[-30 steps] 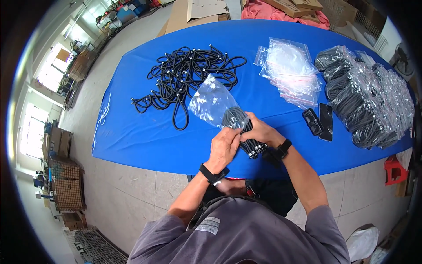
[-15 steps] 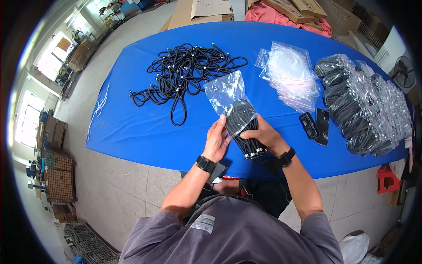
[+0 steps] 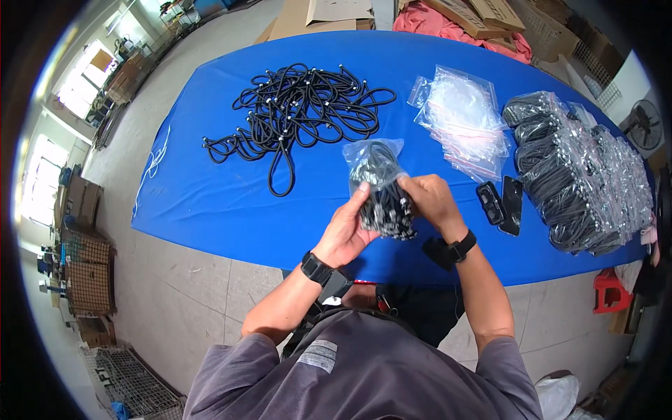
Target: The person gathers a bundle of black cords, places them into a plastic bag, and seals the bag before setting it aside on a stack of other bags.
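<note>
My left hand and my right hand both grip a clear plastic bag with a coiled black cable partly inside it. The bag stands up above my fingers over the near edge of the blue table. The cable's lower end hangs out between my two hands. A tangled heap of loose black cables lies on the table beyond my hands.
A stack of empty clear bags lies right of centre. A big pile of bagged cables fills the table's right end. Two dark flat objects lie near it. Cardboard and red cloth lie beyond the table.
My hands have moved slightly right and the bag with the cable has tipped more upright. More of the cable sits inside the bag now.
</note>
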